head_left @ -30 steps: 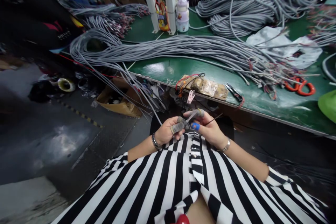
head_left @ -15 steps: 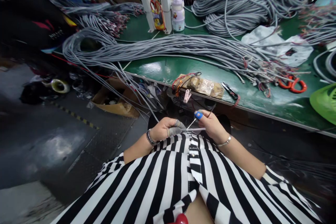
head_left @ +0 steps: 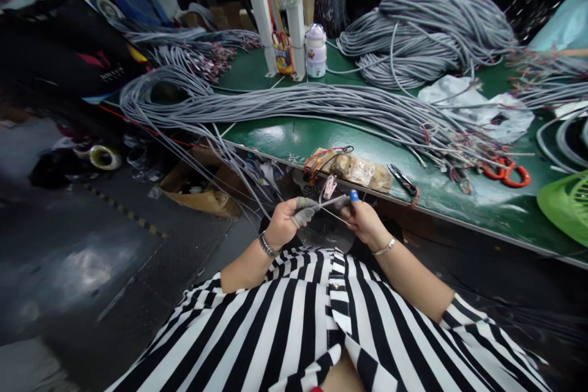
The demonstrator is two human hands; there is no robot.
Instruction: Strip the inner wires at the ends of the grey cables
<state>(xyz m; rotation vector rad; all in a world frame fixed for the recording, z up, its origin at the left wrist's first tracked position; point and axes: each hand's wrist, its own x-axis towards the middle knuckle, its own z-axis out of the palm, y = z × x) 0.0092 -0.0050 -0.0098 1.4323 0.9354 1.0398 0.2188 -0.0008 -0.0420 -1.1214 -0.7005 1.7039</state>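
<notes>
My left hand point(head_left: 285, 223), its fingertips wrapped in grey covers, is closed around a thin grey cable. Beyond it the cable's end splits into two strands: a grey sheath piece point(head_left: 332, 199) on top and a thin pale strand point(head_left: 334, 216) slanting down to the right. My right hand point(head_left: 367, 223), with a blue cover on the thumb, pinches these split ends. What lies under its curled fingers is partly hidden. Both hands are held in front of the striped shirt, below the bench edge.
A long bundle of grey cables point(head_left: 294, 101) lies across the green bench point(head_left: 271, 135). Orange-handled scissors point(head_left: 514, 173), snips point(head_left: 401, 179), a taped block point(head_left: 356, 169) and a green basket point(head_left: 565, 202) sit along its front. A cardboard box point(head_left: 202, 199) stands below.
My right hand has turned and shifted slightly, its thumb now over the sheath. The pale strand pointed up to the right before and now slants down. The camera view has tilted upward a little.
</notes>
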